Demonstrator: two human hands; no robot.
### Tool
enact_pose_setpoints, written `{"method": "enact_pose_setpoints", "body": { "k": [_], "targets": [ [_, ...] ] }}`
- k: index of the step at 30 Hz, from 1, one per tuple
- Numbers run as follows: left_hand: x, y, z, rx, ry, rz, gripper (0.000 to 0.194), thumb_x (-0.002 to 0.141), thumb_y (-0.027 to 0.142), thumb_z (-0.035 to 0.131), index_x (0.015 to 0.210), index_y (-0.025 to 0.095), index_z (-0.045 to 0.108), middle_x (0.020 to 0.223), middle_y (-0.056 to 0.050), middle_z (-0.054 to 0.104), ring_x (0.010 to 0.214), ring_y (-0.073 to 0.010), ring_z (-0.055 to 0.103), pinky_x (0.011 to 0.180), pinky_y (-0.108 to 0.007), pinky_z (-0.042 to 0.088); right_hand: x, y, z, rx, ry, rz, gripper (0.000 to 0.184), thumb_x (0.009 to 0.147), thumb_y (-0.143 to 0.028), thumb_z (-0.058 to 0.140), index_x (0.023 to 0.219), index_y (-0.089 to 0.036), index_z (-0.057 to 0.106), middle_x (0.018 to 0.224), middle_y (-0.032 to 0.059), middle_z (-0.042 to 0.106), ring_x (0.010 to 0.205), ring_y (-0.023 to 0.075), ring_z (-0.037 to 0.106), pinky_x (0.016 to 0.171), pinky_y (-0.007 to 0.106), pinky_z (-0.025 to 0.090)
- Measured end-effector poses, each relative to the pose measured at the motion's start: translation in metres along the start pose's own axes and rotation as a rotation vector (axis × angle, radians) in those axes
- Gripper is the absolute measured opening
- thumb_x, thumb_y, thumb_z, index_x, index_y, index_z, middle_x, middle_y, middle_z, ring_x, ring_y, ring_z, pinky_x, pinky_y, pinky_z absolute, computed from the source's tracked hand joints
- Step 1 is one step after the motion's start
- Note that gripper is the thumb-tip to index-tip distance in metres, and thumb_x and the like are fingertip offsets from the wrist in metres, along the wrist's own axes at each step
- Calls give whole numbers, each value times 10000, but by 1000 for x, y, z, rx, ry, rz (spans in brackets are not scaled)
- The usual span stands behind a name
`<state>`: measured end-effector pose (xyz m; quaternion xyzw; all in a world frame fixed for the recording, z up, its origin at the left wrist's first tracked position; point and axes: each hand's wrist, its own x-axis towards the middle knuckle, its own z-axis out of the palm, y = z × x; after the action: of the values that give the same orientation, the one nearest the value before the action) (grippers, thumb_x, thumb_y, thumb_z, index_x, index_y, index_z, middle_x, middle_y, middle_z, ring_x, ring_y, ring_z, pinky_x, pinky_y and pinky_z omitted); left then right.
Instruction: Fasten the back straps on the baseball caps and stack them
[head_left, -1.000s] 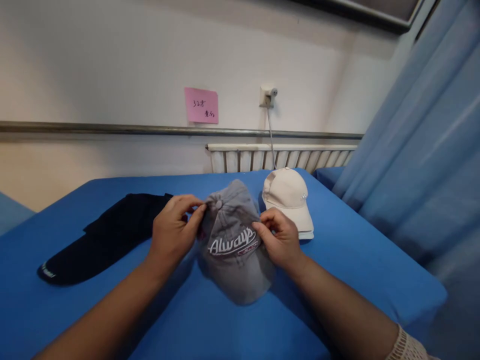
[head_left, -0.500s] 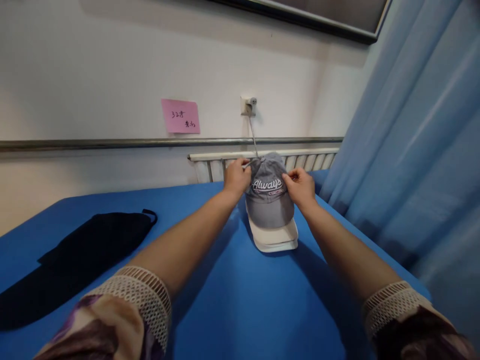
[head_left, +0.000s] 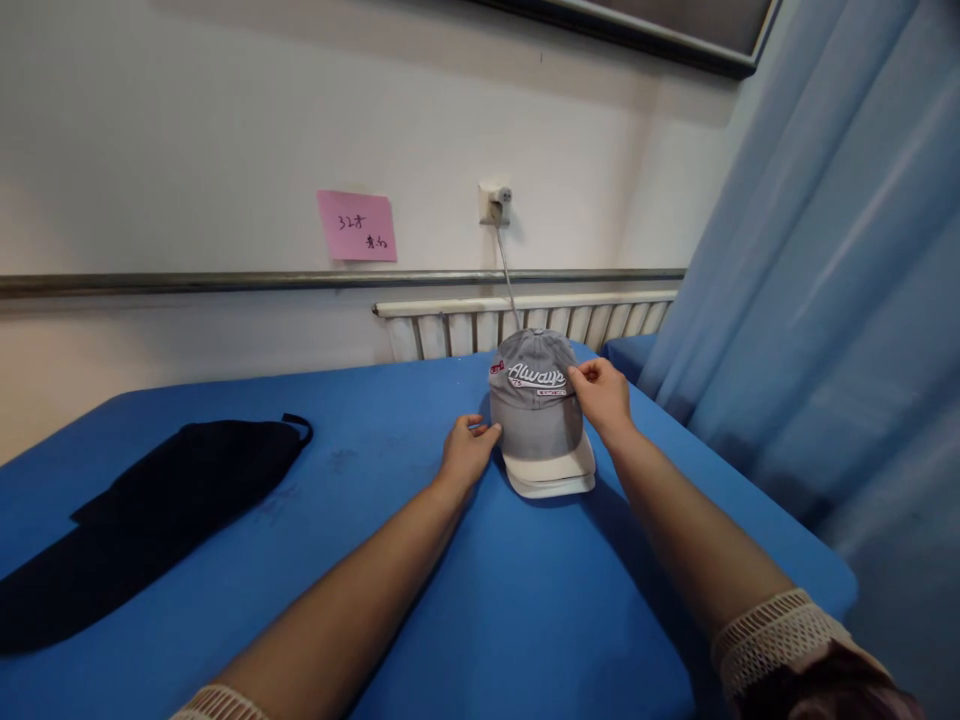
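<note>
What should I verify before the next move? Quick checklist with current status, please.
1. Gray cap over the pale brims: ok, they show beneath its brim.
2. Gray cap's lettering facing the camera: ok.
3. Both hands off the gray cap: not ok, right hand is at the crown's side, left hand at the brim's edge.
4. Right hand's grip, firm or just resting: cannot tell.
5. Dark cap apart from the stack: ok, it lies separately on the blue surface.
6. Crowns nested snugly: cannot tell, hidden.
</note>
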<state>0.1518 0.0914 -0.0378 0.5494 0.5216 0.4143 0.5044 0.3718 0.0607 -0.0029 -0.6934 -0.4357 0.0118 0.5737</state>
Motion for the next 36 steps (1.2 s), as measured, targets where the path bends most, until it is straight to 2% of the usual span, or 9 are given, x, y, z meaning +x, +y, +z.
{"method": "enact_pose_setpoints", "body": {
  "k": [4, 7, 11, 17, 23, 27, 31, 33, 36],
  "targets": [
    [-2, 5, 0, -59, -25, -47, 413, 689, 332, 793, 1005, 153, 596, 779, -50, 682, 710, -181, 649, 608, -260, 459, -3, -4, -5, -64, 115, -261, 270, 821, -305, 554, 1034, -160, 635, 1083, 135, 674, 968, 251, 617, 881, 394, 468],
    [-11, 5, 4, -114, -77, -85, 378, 678, 327, 794, 954, 157, 600, 714, -15, 658, 616, -142, 609, 565, -244, 445, -15, -7, -2, -153, 83, -422, 323, 857, -262, 527, 1154, -180, 624, 1272, 142, 615, 1213, 279, 521, 1029, 459, 390],
    [-25, -4, 7, -149, -144, -123, 319, 644, 297, 808, 835, 165, 590, 627, 15, 620, 521, -107, 545, 507, -225, 407, -37, -9, 8, -248, -37, -425, 281, 892, -250, 507, 1122, -212, 663, 1292, 118, 612, 1229, 297, 499, 1018, 489, 382],
    [-26, -15, 1, -184, -152, -154, 328, 602, 284, 835, 785, 167, 590, 560, 43, 568, 474, -91, 489, 482, -220, 361, -55, -19, 9, -304, -76, -510, 296, 905, -236, 518, 1173, -222, 643, 1356, 105, 581, 1287, 298, 458, 1047, 497, 328],
    [-26, -11, 0, -297, -158, -153, 304, 637, 255, 822, 853, 160, 630, 684, -4, 650, 617, -116, 595, 561, -214, 423, -63, -27, 13, -270, -201, -572, 298, 888, -188, 526, 1161, -217, 640, 1280, 96, 621, 1250, 278, 488, 1040, 474, 338],
    [-21, 1, -2, -419, -186, -170, 194, 750, 216, 750, 907, 146, 661, 748, -19, 656, 659, -97, 609, 563, -180, 430, -71, -18, 17, -211, -144, -544, 278, 872, -180, 530, 1127, -193, 641, 1275, 112, 608, 1190, 275, 516, 1007, 457, 386],
    [3, 20, -5, -546, -225, -240, 115, 836, 161, 680, 942, 121, 664, 825, -41, 651, 677, -83, 602, 541, -159, 425, -73, -7, 18, -175, -120, -576, 212, 873, -199, 544, 1056, -198, 650, 1227, 107, 621, 1153, 275, 537, 983, 459, 413],
    [21, 29, -6, -601, -267, -307, 161, 891, 202, 643, 1020, 106, 653, 935, -70, 662, 752, -116, 629, 632, -215, 507, -72, -4, 18, -168, -115, -598, 185, 873, -200, 550, 1029, -200, 649, 1215, 108, 624, 1149, 275, 540, 983, 465, 418],
    [47, 41, -3, -688, -304, -395, 332, 939, 329, 604, 1215, 144, 590, 1192, -102, 624, 993, -214, 641, 833, -408, 565, -72, -1, 18, -173, -115, -616, 182, 872, -196, 551, 1029, -200, 642, 1224, 111, 620, 1159, 278, 537, 988, 475, 420]
  ]
}}
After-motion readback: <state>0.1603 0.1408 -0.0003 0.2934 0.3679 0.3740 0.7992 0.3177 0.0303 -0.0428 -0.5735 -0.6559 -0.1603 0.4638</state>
